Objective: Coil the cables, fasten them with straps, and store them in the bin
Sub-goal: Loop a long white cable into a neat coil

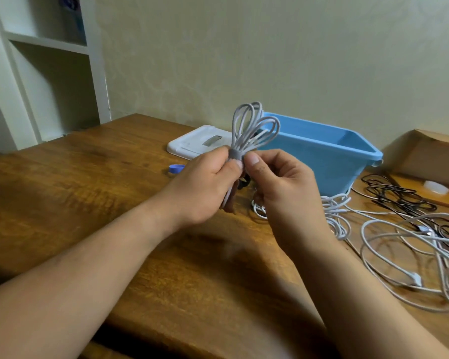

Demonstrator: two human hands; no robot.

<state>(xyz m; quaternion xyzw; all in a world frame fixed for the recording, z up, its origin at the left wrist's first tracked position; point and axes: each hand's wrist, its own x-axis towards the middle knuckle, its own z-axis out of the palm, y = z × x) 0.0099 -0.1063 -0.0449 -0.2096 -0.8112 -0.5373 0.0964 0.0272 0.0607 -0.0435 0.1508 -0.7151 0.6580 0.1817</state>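
Note:
A coiled white cable (254,125) stands upright above the table, its loops fanning out at the top. A grey strap (236,154) is wrapped around its middle. My left hand (205,187) grips the bundle below the strap, and my right hand (278,182) pinches the strap from the right side. The blue bin (347,156) sits just behind my hands. Loose white cables (405,244) and a black cable (397,195) lie tangled on the table to the right. A rolled blue strap (176,168) lies on the table to the left of my hands.
The white bin lid (189,146) lies flat behind the blue strap, left of the bin. A cardboard box (430,156) stands at the far right. A white shelf unit (49,73) rises beyond the table's left end. The wooden table (88,190) stretches toward me.

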